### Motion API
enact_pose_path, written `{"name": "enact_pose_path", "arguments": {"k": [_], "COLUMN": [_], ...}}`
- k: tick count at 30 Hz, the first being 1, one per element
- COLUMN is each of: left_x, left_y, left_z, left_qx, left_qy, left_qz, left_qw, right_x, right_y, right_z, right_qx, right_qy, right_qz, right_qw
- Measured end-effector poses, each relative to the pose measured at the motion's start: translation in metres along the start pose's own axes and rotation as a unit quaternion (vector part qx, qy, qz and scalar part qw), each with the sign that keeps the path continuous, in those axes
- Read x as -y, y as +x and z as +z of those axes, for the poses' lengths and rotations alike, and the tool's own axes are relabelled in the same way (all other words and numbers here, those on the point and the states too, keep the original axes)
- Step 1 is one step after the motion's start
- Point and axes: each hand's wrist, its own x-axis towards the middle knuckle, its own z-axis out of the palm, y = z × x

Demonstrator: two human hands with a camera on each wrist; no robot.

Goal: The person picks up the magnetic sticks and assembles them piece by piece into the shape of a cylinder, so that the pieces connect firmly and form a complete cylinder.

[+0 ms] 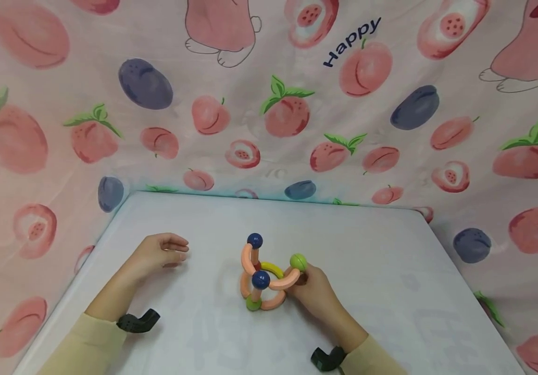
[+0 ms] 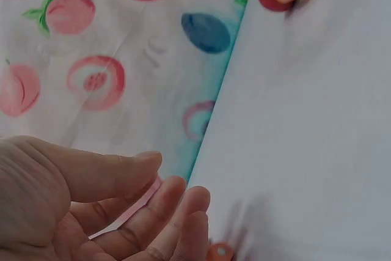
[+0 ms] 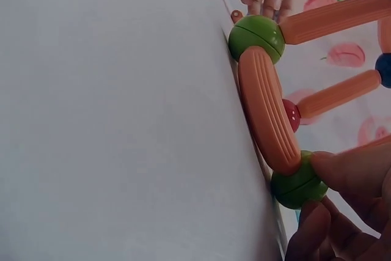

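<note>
A toy frame of curved and straight orange magnetic rods, one yellow rod [image 1: 272,269] and coloured balls stands mid-table. A blue ball [image 1: 261,280] tops its near side, with a second blue ball [image 1: 255,240] farther back. My right hand [image 1: 316,291] is at the frame's right side. In the right wrist view, its thumb and fingers pinch a green ball [image 3: 299,181] at the end of a curved orange rod [image 3: 269,111]. To the left, my left hand [image 1: 158,252] is loosely bent, apart from the frame. An orange tip [image 2: 220,252] shows by its fingertips; whether they touch cannot be told.
The white tabletop [image 1: 367,245] meets a fruit-print cloth [image 1: 240,83] along its back and sides. Black wrist pieces are strapped near the left cuff [image 1: 138,321] and the right cuff [image 1: 328,359].
</note>
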Motion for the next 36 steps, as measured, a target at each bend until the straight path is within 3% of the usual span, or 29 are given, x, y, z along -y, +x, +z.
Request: {"name": "enact_pose_path", "arguments": {"k": [6,13,21,25,32,36], "left_x": [0.01,0.018,0.023,0.017,0.003,-0.004], "left_y": [0.005,0.012,0.021,0.024,0.028,0.034], "left_z": [-0.02,-0.026,-0.02,-0.014,-0.002,0.005], "left_qx": [-0.037,-0.079,-0.075,-0.067,-0.061,-0.062], "left_qy": [0.008,0.057,0.126,0.152,0.178,0.156], "left_qz": [-0.011,-0.026,-0.047,-0.052,-0.035,-0.034], "left_qw": [0.9992,0.9948,0.9881,0.9848,0.9815,0.9853], "right_x": [0.0,0.001,0.004,0.004,0.004,0.004], "right_y": [0.007,0.016,0.024,0.028,0.035,0.039], "right_z": [0.002,0.004,0.009,0.01,0.012,0.013], "right_qx": [-0.007,-0.002,-0.001,0.001,0.007,0.012], "right_qy": [0.001,0.027,0.026,0.025,0.017,0.019], "right_qz": [-0.014,-0.018,-0.026,-0.028,-0.021,-0.017], "right_qw": [0.9999,0.9995,0.9993,0.9993,0.9996,0.9996]}}
